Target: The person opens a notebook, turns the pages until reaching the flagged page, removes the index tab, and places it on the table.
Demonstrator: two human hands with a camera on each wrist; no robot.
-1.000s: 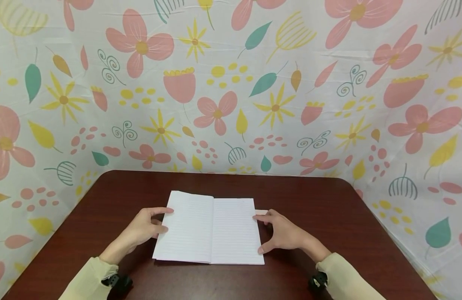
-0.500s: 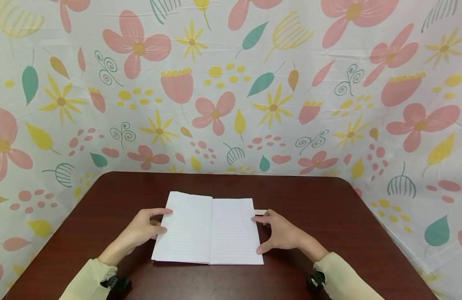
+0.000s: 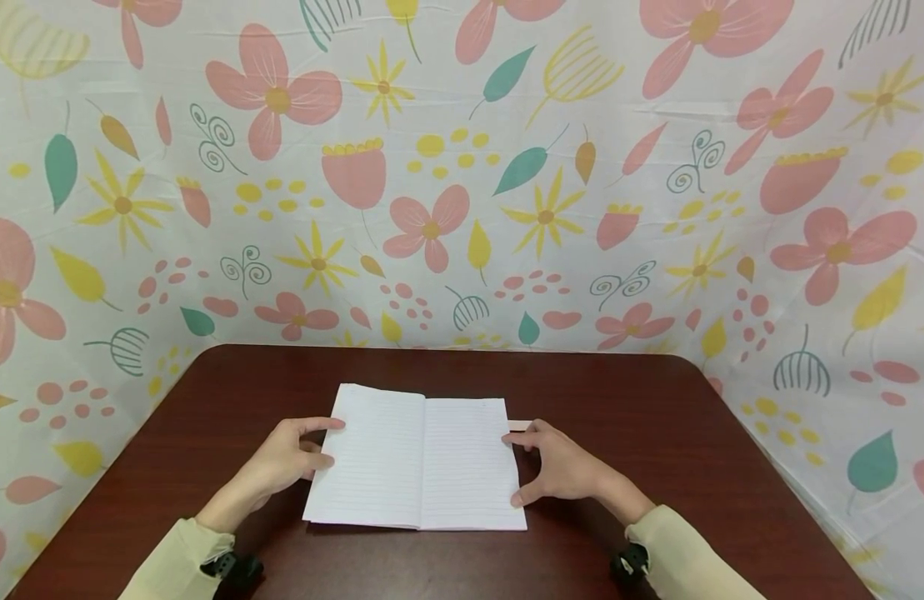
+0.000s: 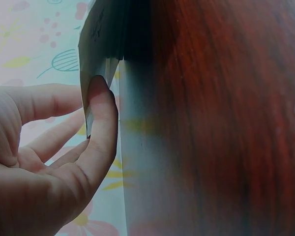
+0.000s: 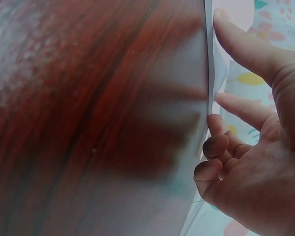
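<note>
An opened notebook (image 3: 379, 458) with lined, unwritten-looking pages lies spread between both hands over the table. At its left edge, my left hand (image 3: 277, 454) grips the pages with the index finger on top. In the left wrist view, the left thumb (image 4: 102, 98) lies against the page edge, where dark marks show on the sheet. My right hand (image 3: 570, 467) holds the right edge, index finger and thumb spread apart along it. In the right wrist view, the right thumb (image 5: 246, 46) touches the upper side, while other fingers curl by the edge.
A pale flat strip (image 3: 520, 425) sticks out behind the notebook's right edge, partly hidden by the right hand. The dark brown glossy table (image 3: 619, 392) has rounded far corners. Flower-printed cloth (image 3: 462, 183) hangs behind and at both sides.
Both hands and the notebook keep nearly the same place. The whole head view shifts very slightly.
</note>
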